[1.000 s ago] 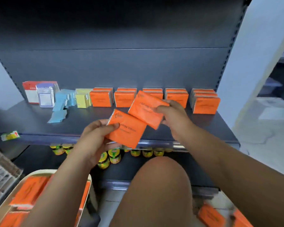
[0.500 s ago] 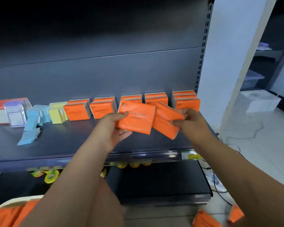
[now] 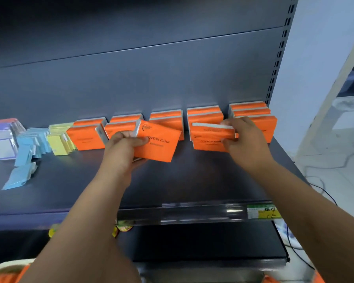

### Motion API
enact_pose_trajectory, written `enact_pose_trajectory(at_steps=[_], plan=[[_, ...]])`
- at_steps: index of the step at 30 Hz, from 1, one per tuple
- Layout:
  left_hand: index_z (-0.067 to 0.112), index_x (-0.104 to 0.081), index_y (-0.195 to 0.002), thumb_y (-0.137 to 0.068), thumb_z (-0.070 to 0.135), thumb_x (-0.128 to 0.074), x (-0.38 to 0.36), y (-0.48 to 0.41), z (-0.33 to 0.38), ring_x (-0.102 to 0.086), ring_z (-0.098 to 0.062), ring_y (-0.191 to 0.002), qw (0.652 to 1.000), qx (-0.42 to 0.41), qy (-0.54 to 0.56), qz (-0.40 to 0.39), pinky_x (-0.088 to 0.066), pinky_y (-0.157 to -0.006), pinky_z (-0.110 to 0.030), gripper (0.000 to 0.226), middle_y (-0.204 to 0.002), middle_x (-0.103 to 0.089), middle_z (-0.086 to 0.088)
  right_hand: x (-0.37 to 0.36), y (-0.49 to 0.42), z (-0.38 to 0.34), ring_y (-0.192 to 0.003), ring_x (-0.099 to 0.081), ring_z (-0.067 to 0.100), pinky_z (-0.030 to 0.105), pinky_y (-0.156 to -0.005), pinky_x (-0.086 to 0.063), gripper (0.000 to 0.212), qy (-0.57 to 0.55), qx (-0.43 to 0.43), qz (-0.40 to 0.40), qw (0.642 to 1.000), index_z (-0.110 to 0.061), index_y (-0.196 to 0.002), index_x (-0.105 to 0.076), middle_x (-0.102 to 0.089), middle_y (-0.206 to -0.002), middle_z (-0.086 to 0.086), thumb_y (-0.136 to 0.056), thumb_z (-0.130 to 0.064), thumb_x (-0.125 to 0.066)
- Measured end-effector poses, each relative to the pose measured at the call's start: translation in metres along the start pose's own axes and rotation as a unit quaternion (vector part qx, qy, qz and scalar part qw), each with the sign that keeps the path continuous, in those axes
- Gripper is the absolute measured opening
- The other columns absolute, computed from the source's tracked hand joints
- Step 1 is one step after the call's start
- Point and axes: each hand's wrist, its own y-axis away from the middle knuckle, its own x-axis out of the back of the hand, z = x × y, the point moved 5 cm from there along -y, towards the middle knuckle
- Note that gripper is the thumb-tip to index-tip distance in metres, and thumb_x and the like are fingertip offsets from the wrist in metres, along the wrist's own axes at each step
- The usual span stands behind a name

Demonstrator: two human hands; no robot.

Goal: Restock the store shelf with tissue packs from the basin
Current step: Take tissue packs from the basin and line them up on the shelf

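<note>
Dark grey metal fills most of the view: a store shelf (image 3: 182, 186) with a plain back panel (image 3: 151, 68), and at 3 o'clock a white wall (image 3: 315, 58) above a pale floor (image 3: 335, 170). Along the back of the shelf, from 9 to 3 o'clock, a row of orange packs (image 3: 86, 137) stands on edge in five short stacks against the panel. The left hand (image 3: 121, 150) is near the centre, its fingers (image 3: 140, 139) curled round the left end of a tilted tissue pack (image 3: 161, 146) printed COTTON TISSUE. This pack is just in front of the second and third stacks, and whether its low right corner touches the shelf cannot be told. The right hand (image 3: 247, 146), at 3 o'clock from the left, pinches the right end of a second tissue pack (image 3: 209, 142). That one is upright on its long edge, just in front of the fourth stack. At 9 o'clock from the orange row are yellow packets (image 3: 59, 142), then blue packets (image 3: 29, 144), a few lying flat toward 8 o'clock, and clear purple-edged packets (image 3: 2, 139) at the frame's edge. A yellow-green price label (image 3: 262, 211) sits on the shelf's front strip at 4 o'clock. Yellow-lidded jars (image 3: 124, 228) peek out below the strip at 6 o'clock. At 7 o'clock the cream rim of the basin (image 3: 2, 267) shows, orange packs inside it, largely hidden by the left forearm.
</note>
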Motion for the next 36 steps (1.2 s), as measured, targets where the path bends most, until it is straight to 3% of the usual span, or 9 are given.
enact_pose_trajectory(at_steps=[7,11,16,19,25,30,33,36], plan=[[0.007,-0.063,-0.124,-0.088,0.009,-0.071,-0.008,-0.02,-0.006,-0.074,-0.028,-0.103,1.0,0.029,0.005,-0.008,-0.063,-0.08,-0.046,0.037,-0.112,-0.076,-0.009,-0.017,-0.024,0.001,-0.105,-0.05,0.035,0.03,-0.085,-0.032,0.047,0.094,0.069,0.012,0.993,-0.017,-0.124,-0.069,-0.066,-0.118,0.009,-0.079,-0.004,-0.074],[0.013,-0.063,-0.125,-0.085,0.011,-0.072,-0.014,-0.03,-0.006,-0.072,-0.03,-0.105,0.998,0.047,0.039,0.003,-0.064,-0.079,-0.049,0.041,-0.117,-0.073,-0.008,-0.035,-0.033,0.001,-0.107,-0.051,0.039,0.036,-0.09,-0.039,0.049,0.109,0.067,-0.014,0.992,-0.013,-0.128,-0.067,-0.063,-0.122,0.015,-0.081,-0.002,-0.072],[0.018,-0.061,-0.124,-0.082,0.013,-0.066,-0.02,-0.034,-0.006,-0.068,-0.028,-0.104,0.995,0.072,0.061,0.024,-0.064,-0.07,-0.043,0.042,-0.121,-0.067,-0.008,-0.04,-0.035,0.0,-0.093,-0.049,0.041,0.045,-0.08,-0.046,0.044,0.21,0.094,0.038,0.973,-0.009,-0.118,-0.072,-0.065,-0.106,0.018,-0.075,0.0,-0.065],[0.015,-0.062,-0.121,-0.082,0.012,-0.062,-0.019,-0.036,-0.003,-0.068,-0.027,-0.105,0.996,0.066,0.054,0.023,-0.063,-0.068,-0.042,0.039,-0.123,-0.067,-0.009,-0.038,-0.036,0.002,-0.093,-0.049,0.042,0.046,-0.078,-0.045,0.042,0.25,0.088,0.056,0.963,-0.007,-0.115,-0.071,-0.064,-0.107,0.018,-0.075,0.002,-0.062],[0.021,-0.065,-0.106,-0.081,0.01,-0.064,-0.016,-0.032,-0.003,-0.069,-0.025,-0.105,0.998,0.059,0.012,0.01,-0.062,-0.071,-0.041,0.028,-0.116,-0.071,-0.006,-0.043,-0.032,-0.006,-0.097,-0.049,0.042,0.046,-0.077,-0.047,0.052,0.264,0.069,0.095,0.957,-0.007,-0.127,-0.063,-0.053,-0.126,0.022,-0.076,0.006,-0.056],[0.012,-0.068,-0.107,-0.08,0.003,-0.067,-0.018,-0.029,-0.001,-0.068,-0.023,-0.089,0.998,0.043,-0.031,0.017,-0.058,-0.086,-0.042,0.028,-0.094,-0.072,-0.004,-0.049,-0.029,-0.013,-0.094,-0.051,0.04,0.045,-0.071,-0.045,0.045,0.266,0.079,0.117,0.953,-0.011,-0.114,-0.066,-0.055,-0.118,0.02,-0.074,0.006,-0.055],[0.014,-0.069,-0.102,-0.081,0.001,-0.07,-0.017,-0.03,0.0,-0.067,-0.02,-0.089,0.998,0.038,-0.049,0.016,-0.057,-0.082,-0.036,0.025,-0.091,-0.072,0.001,-0.051,-0.024,-0.021,-0.09,-0.052,0.039,0.043,-0.07,-0.041,0.041,0.253,0.107,0.148,0.95,-0.01,-0.111,-0.068,-0.058,-0.112,0.018,-0.075,0.004,-0.055],[0.02,-0.063,-0.089,-0.085,0.0,-0.069,-0.016,-0.032,0.0,-0.059,-0.014,-0.084,0.998,0.037,-0.047,0.014,-0.047,-0.07,-0.029,0.022,-0.088,-0.064,0.006,-0.058,-0.015,-0.038,-0.09,-0.056,0.038,0.043,-0.082,-0.042,0.033,0.174,0.154,0.133,0.963,-0.01,-0.11,-0.072,-0.061,-0.103,0.014,-0.082,-0.002,-0.058]])
